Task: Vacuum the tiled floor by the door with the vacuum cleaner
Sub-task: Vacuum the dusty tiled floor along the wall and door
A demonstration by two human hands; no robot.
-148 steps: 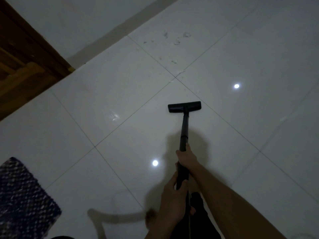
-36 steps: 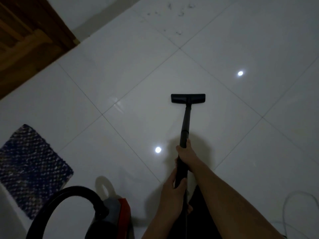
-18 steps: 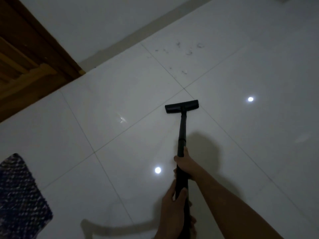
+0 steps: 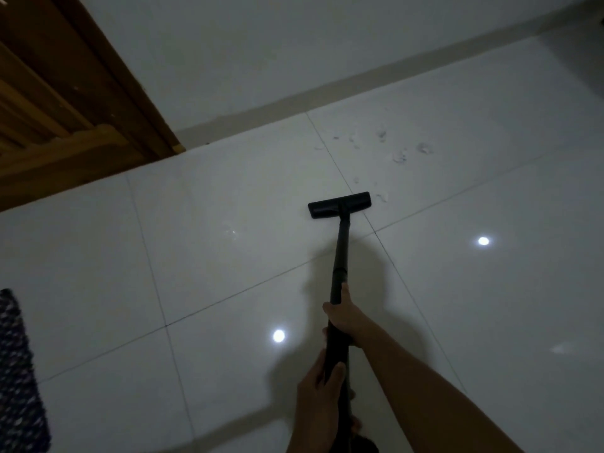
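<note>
A black vacuum wand [image 4: 340, 256] runs from my hands out to a flat black floor nozzle [image 4: 339, 205] lying on the white tiled floor [image 4: 228, 263]. My right hand [image 4: 343, 317] grips the wand higher up, with the thumb along the tube. My left hand [image 4: 318, 397] grips it lower, close to my body. Small scraps of debris [image 4: 400, 156] lie scattered on the tile just beyond and right of the nozzle, the closest bit [image 4: 381, 196] beside its right end. The vacuum's body is out of view.
A wooden door [image 4: 49, 125] and its frame stand at the upper left, meeting a white wall with a beige skirting [image 4: 327, 93]. A dark patterned mat [image 4: 18, 371] lies at the left edge. Two bright lamp reflections shine on the tiles.
The nozzle has been pushed forward toward the debris and now sits beside the nearest scrap. The view has tilted up, showing more wall. Both hands keep their hold.
</note>
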